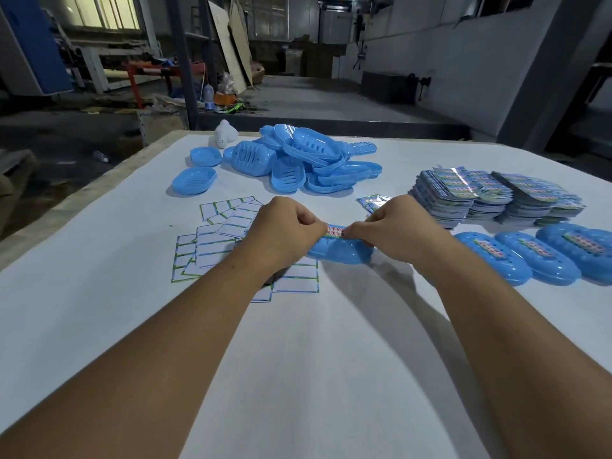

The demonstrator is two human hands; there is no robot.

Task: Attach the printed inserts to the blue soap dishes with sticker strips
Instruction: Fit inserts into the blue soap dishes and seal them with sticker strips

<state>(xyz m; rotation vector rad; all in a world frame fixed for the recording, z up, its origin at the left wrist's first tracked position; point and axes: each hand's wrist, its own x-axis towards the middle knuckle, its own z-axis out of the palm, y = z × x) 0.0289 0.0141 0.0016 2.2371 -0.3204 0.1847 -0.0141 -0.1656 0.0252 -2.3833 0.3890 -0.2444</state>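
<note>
Both of your hands meet over a blue soap dish at the middle of the white table. Your left hand has its fingers curled, pinching the left end of a sticker strip with red print; your right hand is curled the same way on the strip's right end. You hold the strip stretched across the top of the dish, which sits between your wrists and partly over the sticker sheets.

Those sticker sheets, white rectangles edged in green and blue, lie fanned out to the left of the dish and under your left forearm. Far of your hands, a heap of blue soap dishes covers the table's middle, with 2 single dishes set apart on its left. A small white object stands at the far edge beside the heap.

On the right, stacks of printed inserts stand in thick piles, and a few loose inserts lie just far of your right hand. Near those stacks, 3 finished dishes lie side by side at the right edge, each with a printed insert on top.

Beyond the table, a dim workshop floor holds boards, frames and scattered clutter.
</note>
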